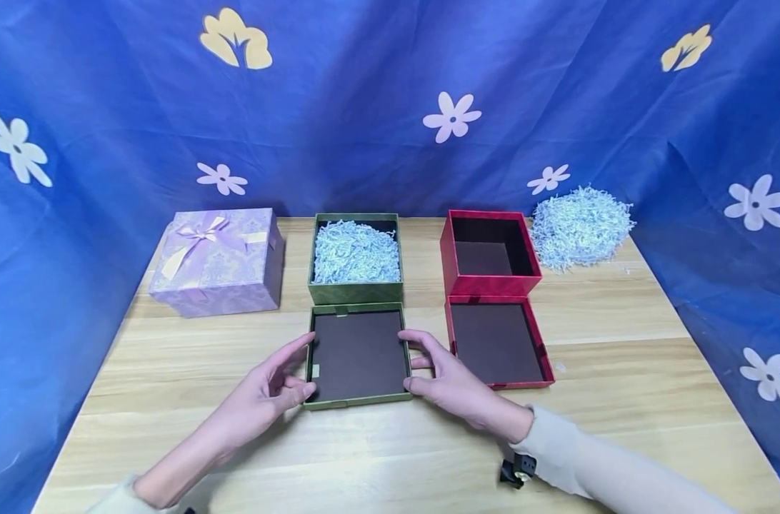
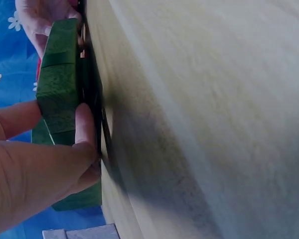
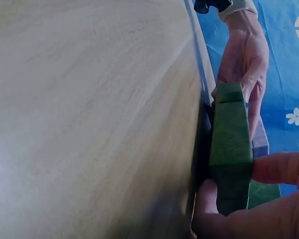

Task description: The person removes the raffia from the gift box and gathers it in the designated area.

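Observation:
A green box lid [image 1: 361, 357] lies inside-up in front of the green box [image 1: 356, 293], its dark inner face showing. My left hand [image 1: 255, 396] holds the lid by its left side. On the opposite side, my right hand [image 1: 454, 384] grips it between thumb and fingers. Both wrist views show fingertips reaching under the lid's edge, with a dark, narrow gap or shadow between the lid [image 3: 231, 129] and the table. Light-blue shredded paper [image 1: 356, 253] fills much of the green box behind.
A red box [image 1: 491, 287] stands open to the right, with its red lid [image 1: 499, 343] inside-up before it. Loose blue shredded paper [image 1: 581, 227] is heaped at the back right. At the left sits a closed lilac gift box [image 1: 236, 275] with a ribbon bow. Blue curtains surround the wooden table [image 1: 390, 464].

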Demonstrator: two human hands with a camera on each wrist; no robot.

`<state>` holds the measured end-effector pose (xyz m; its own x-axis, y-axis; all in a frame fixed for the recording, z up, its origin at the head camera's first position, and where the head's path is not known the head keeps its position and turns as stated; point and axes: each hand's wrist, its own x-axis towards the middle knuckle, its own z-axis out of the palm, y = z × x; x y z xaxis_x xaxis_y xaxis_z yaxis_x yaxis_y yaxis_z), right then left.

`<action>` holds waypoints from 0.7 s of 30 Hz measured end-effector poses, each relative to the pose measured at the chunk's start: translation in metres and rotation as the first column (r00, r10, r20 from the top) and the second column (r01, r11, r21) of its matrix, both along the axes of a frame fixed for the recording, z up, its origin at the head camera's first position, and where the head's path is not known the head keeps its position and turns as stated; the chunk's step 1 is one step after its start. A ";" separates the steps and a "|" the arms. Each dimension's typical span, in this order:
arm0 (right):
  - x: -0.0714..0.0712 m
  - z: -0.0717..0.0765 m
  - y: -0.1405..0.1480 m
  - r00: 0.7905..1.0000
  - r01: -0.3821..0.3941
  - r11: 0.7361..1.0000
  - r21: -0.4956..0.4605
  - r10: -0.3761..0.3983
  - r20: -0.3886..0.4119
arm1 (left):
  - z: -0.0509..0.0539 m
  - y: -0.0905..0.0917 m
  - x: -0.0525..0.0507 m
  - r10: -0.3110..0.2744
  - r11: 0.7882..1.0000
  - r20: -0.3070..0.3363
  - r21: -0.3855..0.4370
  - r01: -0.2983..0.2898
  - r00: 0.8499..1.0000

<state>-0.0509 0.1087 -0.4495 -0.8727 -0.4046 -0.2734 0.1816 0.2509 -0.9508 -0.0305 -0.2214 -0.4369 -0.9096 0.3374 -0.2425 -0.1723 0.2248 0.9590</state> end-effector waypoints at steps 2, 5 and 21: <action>0.001 0.000 -0.002 1.000 0.009 1.000 0.011 -0.009 -0.010 | -0.001 0.000 0.000 0.003 1.000 -0.010 -0.005 -0.003 1.000; 0.000 0.000 -0.005 1.000 0.016 1.000 0.025 -0.016 -0.015 | -0.003 0.001 0.001 0.007 1.000 -0.014 -0.017 -0.008 1.000; -0.015 0.014 -0.010 0.995 0.070 0.996 -0.063 -0.065 0.070 | -0.006 0.002 -0.001 0.038 0.997 -0.062 -0.071 -0.042 0.997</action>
